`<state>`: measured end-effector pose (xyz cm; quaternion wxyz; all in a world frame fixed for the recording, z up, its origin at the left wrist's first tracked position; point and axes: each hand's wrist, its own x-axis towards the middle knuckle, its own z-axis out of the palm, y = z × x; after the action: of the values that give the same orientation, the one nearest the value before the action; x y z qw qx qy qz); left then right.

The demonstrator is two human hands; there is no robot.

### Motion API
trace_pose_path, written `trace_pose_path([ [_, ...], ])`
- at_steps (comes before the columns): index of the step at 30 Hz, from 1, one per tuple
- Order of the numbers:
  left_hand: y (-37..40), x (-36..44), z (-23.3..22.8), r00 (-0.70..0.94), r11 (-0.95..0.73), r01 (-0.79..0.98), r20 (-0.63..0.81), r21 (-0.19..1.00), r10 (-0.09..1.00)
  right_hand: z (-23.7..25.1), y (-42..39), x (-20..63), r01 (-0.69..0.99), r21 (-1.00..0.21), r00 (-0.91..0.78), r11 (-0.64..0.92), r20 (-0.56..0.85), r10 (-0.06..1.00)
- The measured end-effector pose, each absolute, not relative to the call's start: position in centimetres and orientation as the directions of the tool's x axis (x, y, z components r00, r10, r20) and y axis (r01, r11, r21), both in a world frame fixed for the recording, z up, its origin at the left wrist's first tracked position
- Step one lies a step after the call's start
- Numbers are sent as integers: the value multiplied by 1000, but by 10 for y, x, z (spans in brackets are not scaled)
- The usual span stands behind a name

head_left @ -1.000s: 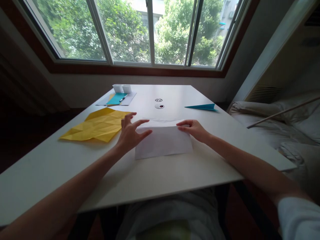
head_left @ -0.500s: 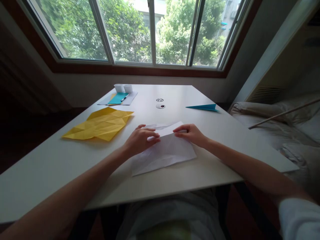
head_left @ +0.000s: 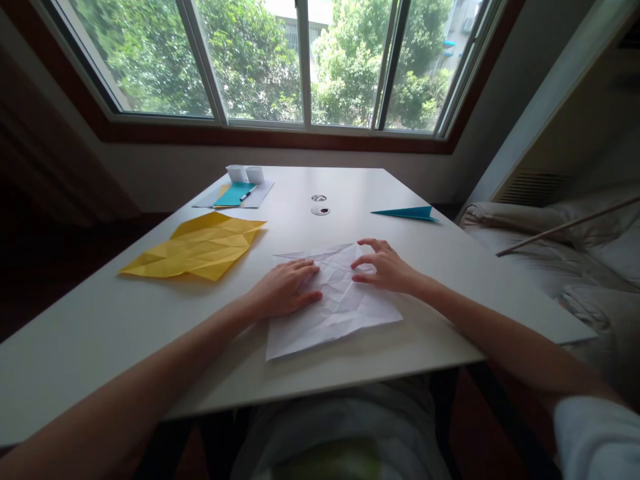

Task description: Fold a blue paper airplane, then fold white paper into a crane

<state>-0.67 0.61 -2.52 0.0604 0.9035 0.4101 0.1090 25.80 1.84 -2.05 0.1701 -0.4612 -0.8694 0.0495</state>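
Observation:
A white sheet of paper (head_left: 333, 313), marked with many creases, lies opened out at the near side of the white table (head_left: 440, 333). Flat on its left part rests my left hand (head_left: 285, 287), palm down with the thumb stretched to the right. My right hand (head_left: 385, 267) is over the paper's upper right part, its fingers spread and slightly curled, with nothing visible between them. Whether its fingertips touch the sheet is hard to tell.
A creased yellow sheet (head_left: 200, 247) lies to the left. Behind it are a blue paper (head_left: 235, 195), a pen (head_left: 247, 193) and two small white boxes (head_left: 245, 175). A folded blue paper plane (head_left: 405, 213) lies at the right. Two small round discs (head_left: 320, 210) sit at mid-table.
The white sheet, pinched and partly lifted between both hands before, now lies flatter with its creases showing. My left hand has flattened onto it, and my right fingers have spread off the edge.

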Motion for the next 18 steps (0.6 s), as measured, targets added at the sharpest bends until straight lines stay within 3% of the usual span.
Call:
trace_pose_path([
  [5, 5, -9, -27, 662, -651, 723, 37, 229, 749, -24, 9, 248, 662, -218, -703, 717, 149, 695],
  [13, 12, -9, -27, 699, -690, 691, 48, 215, 714, -20, 0, 244, 702, -142, -697, 698, 64, 714],
  [18, 11, -9, -23, 703, -716, 689, 135, 114, 698, -15, -4, 242, 730, -20, -680, 683, 86, 728],
])
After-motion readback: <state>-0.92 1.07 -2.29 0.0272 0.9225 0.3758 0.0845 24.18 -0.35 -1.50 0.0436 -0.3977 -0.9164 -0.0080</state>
